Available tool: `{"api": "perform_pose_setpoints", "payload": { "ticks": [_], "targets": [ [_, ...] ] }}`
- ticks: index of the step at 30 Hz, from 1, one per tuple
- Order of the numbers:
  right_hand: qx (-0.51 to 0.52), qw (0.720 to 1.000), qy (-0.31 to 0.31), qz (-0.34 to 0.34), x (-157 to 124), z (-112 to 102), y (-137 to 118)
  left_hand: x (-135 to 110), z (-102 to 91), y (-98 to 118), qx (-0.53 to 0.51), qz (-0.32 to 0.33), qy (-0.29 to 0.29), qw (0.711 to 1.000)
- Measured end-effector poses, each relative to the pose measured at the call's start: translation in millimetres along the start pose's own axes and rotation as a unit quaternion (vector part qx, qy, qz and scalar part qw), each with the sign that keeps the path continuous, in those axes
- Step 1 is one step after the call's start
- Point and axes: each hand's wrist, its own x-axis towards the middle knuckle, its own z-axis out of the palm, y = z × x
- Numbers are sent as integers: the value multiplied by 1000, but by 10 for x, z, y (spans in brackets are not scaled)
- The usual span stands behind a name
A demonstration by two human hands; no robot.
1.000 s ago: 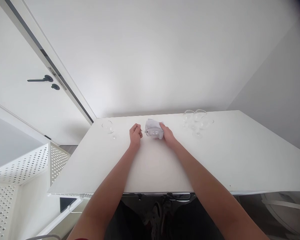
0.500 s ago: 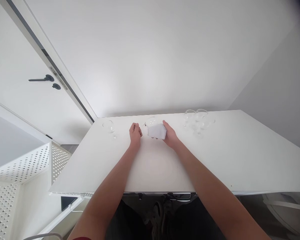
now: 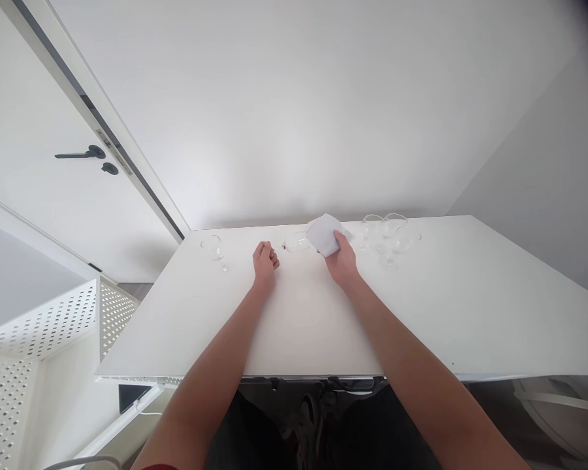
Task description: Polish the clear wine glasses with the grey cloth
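A clear wine glass (image 3: 296, 243) lies on its side in the air above the table, bowl to the right. My left hand (image 3: 266, 261) is closed around its stem end; the foot is hidden by the fingers. My right hand (image 3: 342, 258) grips a white cloth (image 3: 324, 235), thumb on top, beside the rim of the glass. The cloth is spread out and covers the bowl's right end, so I cannot tell whether it touches the glass.
On the white table (image 3: 313, 320) a single wine glass (image 3: 213, 248) stands at the left. Several wine glasses (image 3: 389, 236) are grouped near the wall at the right. A white wall (image 3: 294, 117) rises behind the table. A door with a black handle (image 3: 81, 155) is at the left.
My right hand has moved right and slightly up, taking the cloth off the bowl, which now shows more. The cloth has opened out. My left hand and the glass stay nearly still.
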Motion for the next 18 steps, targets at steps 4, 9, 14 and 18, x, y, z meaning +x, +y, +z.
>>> {"api": "perform_pose_setpoints", "payload": {
  "ticks": [4,9,14,18],
  "targets": [
    [-179,983,31,-18,33,3,158,5,7,-15,-55,-45,-17,997],
    [-203,979,12,-28,9,39,216,12,13,-25,-122,-129,-52,983],
    [-198,976,-87,-6,-75,63,143,-18,66,-49,-129,-184,-64,972],
    [-70,970,-228,51,-205,152,109,-88,142,-43,-134,-206,-88,965]
  ]
}}
